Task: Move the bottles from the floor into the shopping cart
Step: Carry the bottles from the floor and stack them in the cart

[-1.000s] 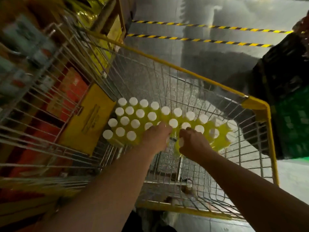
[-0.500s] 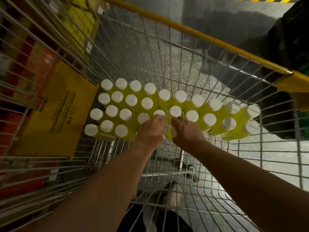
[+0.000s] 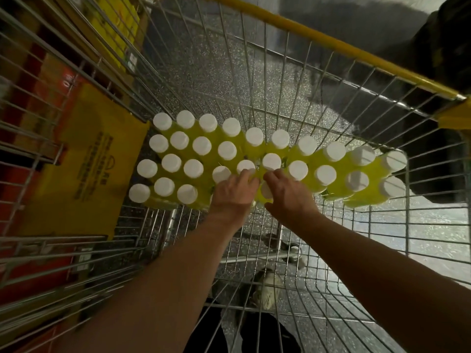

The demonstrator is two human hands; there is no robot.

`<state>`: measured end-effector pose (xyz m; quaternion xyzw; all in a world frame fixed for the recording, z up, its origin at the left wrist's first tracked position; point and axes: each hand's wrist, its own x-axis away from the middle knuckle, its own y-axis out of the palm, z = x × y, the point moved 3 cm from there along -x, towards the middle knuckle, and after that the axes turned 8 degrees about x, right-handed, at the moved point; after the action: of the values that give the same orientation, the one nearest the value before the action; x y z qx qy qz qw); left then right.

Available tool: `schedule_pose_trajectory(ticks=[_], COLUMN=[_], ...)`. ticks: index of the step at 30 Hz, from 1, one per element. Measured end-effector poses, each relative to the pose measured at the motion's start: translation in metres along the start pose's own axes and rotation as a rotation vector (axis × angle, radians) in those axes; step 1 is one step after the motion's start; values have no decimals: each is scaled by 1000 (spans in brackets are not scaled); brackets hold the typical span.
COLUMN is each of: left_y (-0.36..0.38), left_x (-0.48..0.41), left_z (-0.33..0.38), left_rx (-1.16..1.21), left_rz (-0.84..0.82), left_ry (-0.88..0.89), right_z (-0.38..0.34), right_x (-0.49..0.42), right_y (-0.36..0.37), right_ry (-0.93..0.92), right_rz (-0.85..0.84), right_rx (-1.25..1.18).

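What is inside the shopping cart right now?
Rows of yellow bottles with white caps stand on the wire floor of the shopping cart. The left hand and right hand reach among them, covering some bottles; whether they grip any is hidden.

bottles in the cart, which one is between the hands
The bottle whose cap peeks out between the left hand and right hand; the others stand outside that gap.

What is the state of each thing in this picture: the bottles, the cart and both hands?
bottles: upright, white caps on, standing at the cart's far end.
shopping cart: partly loaded.
left hand: fingers curled among the bottles; grip hidden.
right hand: grips one bottle at the near edge.
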<state>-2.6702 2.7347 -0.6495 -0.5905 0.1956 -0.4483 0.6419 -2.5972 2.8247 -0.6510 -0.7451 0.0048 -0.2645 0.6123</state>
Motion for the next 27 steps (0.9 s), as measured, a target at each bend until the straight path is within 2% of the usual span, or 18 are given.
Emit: schedule_pose_trajectory(ticks=[3,11,18,27], left_y=[3,-59,-193,-296], left_x=[3,37,92,255], left_z=[-1,0,15,-22], left_rx=[-7,-25,-48,-107], left_rz=[-79,-75,135,293], left_ry=[-21,-65,-161,-312], right_z=[0,-7,-54,-193], right_x=[5,37,74,163], right_y=[-3,-55,-183,-283], right_ry=[16,32,34,-146], right_rz=[19,38,143,217], right_rx=[-24,87,228,362])
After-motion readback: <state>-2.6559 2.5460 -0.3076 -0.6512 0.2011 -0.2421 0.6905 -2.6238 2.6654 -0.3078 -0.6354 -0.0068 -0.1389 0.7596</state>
